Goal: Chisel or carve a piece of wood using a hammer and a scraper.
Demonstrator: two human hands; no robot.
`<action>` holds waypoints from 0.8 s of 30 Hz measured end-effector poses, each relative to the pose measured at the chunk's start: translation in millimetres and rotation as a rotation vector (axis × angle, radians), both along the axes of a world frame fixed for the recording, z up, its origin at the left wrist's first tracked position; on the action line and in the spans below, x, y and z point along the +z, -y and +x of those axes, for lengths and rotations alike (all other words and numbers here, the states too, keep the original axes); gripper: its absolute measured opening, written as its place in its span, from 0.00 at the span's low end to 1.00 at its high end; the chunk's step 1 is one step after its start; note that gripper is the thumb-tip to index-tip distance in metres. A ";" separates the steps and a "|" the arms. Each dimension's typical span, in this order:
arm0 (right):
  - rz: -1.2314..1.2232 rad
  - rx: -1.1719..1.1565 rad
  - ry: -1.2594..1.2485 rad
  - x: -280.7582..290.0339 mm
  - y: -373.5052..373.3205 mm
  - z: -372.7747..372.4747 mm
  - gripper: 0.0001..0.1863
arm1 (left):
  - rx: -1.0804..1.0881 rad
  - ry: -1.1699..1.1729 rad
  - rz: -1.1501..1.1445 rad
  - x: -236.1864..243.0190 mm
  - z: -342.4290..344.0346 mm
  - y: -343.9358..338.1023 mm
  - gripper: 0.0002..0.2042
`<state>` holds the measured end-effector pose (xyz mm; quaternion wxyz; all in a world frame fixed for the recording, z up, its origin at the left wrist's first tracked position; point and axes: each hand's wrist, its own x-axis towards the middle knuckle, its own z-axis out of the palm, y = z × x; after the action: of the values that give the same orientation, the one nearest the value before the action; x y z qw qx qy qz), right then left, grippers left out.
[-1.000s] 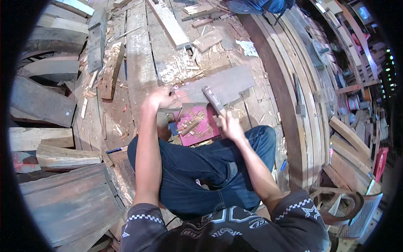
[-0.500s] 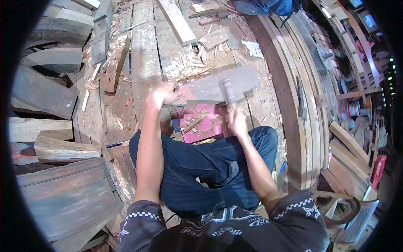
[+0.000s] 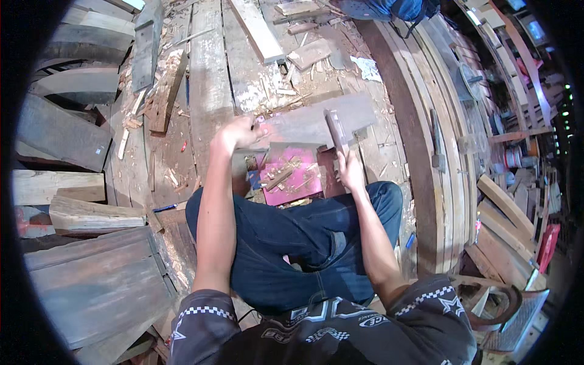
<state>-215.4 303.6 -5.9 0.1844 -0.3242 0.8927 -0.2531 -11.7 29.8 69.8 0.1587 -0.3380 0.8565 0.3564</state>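
A flat grey board (image 3: 304, 121) with a reddish patch at its left end lies across in front of me. My left hand (image 3: 239, 132) is closed on that end. In my right hand (image 3: 351, 170) is the handle of a hand tool (image 3: 334, 126) with a long, narrow, dark head, which overlaps the board's right half; whether it touches the wood I cannot tell. Between my hands and my crossed legs, a pink panel (image 3: 292, 188) carries wood chips and a small stick.
Thick timber beams (image 3: 420, 146) run along my right. Curved and straight wood pieces (image 3: 67, 134) are stacked on the left. Shavings and offcuts litter the plank floor, with a rough wood block (image 3: 167, 94) ahead left and a pale plank (image 3: 257, 30) farther off.
The tool in my right hand, blurred earlier, now shows sharply and is tilted slightly differently over the board. My left hand stays at the board's left end.
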 end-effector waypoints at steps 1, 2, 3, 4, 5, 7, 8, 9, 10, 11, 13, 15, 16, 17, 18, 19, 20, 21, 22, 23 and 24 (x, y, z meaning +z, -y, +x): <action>-0.009 -0.058 -0.010 -12.9 -4.9 -5.3 0.20 | -0.005 -0.029 0.014 2.1 -7.6 -3.1 0.31; -0.033 0.074 -0.038 -10.0 -1.3 11.7 0.20 | -0.002 0.036 0.002 9.7 -3.7 -5.2 0.31; -0.058 0.205 -0.068 -5.8 -2.1 29.5 0.20 | 0.002 0.041 0.000 3.3 -0.8 -5.5 0.31; 0.012 0.313 -0.185 -10.4 -3.8 33.0 0.19 | -0.001 0.022 -0.036 -5.0 1.2 -3.0 0.30; 0.085 0.321 -0.155 4.6 -3.1 25.6 0.20 | 0.002 0.012 -0.064 -6.5 7.6 -3.8 0.30; 0.083 0.108 0.020 12.5 -1.6 -13.9 0.21 | -0.030 0.013 -0.029 -1.4 8.4 2.9 0.30; 0.108 -0.079 0.000 12.8 -2.2 -27.0 0.23 | -0.033 0.004 -0.019 2.1 4.5 1.5 0.29; 0.115 -0.081 -0.004 6.7 -7.2 -24.5 0.23 | -0.036 -0.005 -0.008 3.0 1.0 -0.9 0.29; 0.084 0.010 -0.045 0.5 -5.2 -12.6 0.23 | -0.022 -0.011 -0.044 -4.0 -0.7 0.3 0.27; 0.058 0.096 -0.087 -8.1 -8.1 -1.2 0.24 | -0.024 -0.014 -0.042 -6.4 -2.4 -1.2 0.27; 0.124 0.240 0.011 1.2 -3.6 24.6 0.23 | 0.032 -0.015 -0.094 -11.6 10.8 -1.4 0.26; -0.070 0.366 -0.162 -18.1 -16.6 -26.8 0.22 | -0.012 -0.050 -0.047 -5.7 -0.6 -0.3 0.26; 0.051 0.078 0.025 5.7 -1.2 -16.6 0.21 | -0.011 -0.025 -0.062 -8.9 8.2 2.5 0.27; 0.058 -0.080 0.123 18.8 3.5 -20.9 0.21 | -0.031 -0.024 -0.073 -7.5 3.7 0.3 0.27; 0.028 -0.039 -0.015 4.3 -2.0 -18.7 0.21 | -0.031 -0.067 -0.037 -5.9 1.9 -1.6 0.27; -0.011 0.001 -0.156 -10.0 -2.6 -13.1 0.21 | -0.041 -0.075 -0.042 -7.2 -2.6 -0.7 0.27; -0.017 0.134 -0.146 -4.5 -1.2 6.5 0.20 | -0.024 -0.069 -0.051 -12.0 0.9 -0.7 0.28; -0.069 0.286 -0.198 -11.8 -6.8 19.4 0.19 | -0.008 -0.063 -0.059 -16.9 3.8 -0.7 0.28; -0.022 0.290 -0.127 -1.2 -1.3 21.3 0.19 | 0.010 -0.061 -0.115 -16.3 10.7 -1.8 0.28; 0.032 0.285 -0.061 12.4 -2.9 17.4 0.20 | 0.010 -0.060 -0.112 -15.9 10.6 -0.8 0.28; -0.002 0.279 -0.068 13.1 -1.3 3.1 0.20 | -0.001 -0.032 -0.058 -15.3 9.3 2.5 0.28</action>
<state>-212.2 304.9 7.2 0.1872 -0.4536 0.8445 -0.2146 -2.4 27.3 54.5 0.1354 -0.3364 0.8689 0.3368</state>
